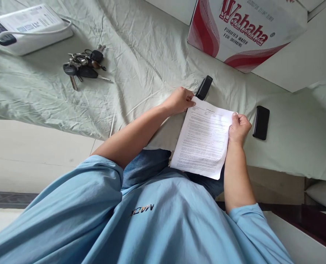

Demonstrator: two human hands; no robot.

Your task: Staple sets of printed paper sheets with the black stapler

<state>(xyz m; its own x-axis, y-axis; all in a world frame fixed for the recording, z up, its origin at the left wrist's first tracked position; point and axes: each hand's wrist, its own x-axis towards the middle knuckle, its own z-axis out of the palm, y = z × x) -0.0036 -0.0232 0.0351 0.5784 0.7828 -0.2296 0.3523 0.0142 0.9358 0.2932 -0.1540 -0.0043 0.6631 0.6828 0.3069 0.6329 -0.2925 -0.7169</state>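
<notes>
Now we hold a printed sheet of paper (pixel 204 141) between both hands, just right of the picture's centre, over the edge of the pale green bedsheet (pixel 140 47) and our lap. Our left hand (pixel 180 100) pinches the sheet's upper left corner, at about 11 o'clock from the paper's middle, fingers curled onto the edge. Our right hand (pixel 239 127) grips the upper right edge at about 2 o'clock, thumb lying on the printed face and the other fingers folded behind. The paper hangs slightly curved, its lower end reaching down over our jeans.

Just beyond the left hand, at 12 o'clock from the paper, a small black stapler-like object (pixel 204 87) lies on the sheet, close to the paper's top corner; we cannot tell whether they touch. A black phone (pixel 261 122) lies flat at 3 o'clock, near the right hand but apart from it. A bunch of keys (pixel 84 66) rests well apart at 10 o'clock. A white device (pixel 28 29) with a cable sits farther off in the same direction. A red and white Wahaha carton (pixel 242 25) stands at 1 o'clock.
</notes>
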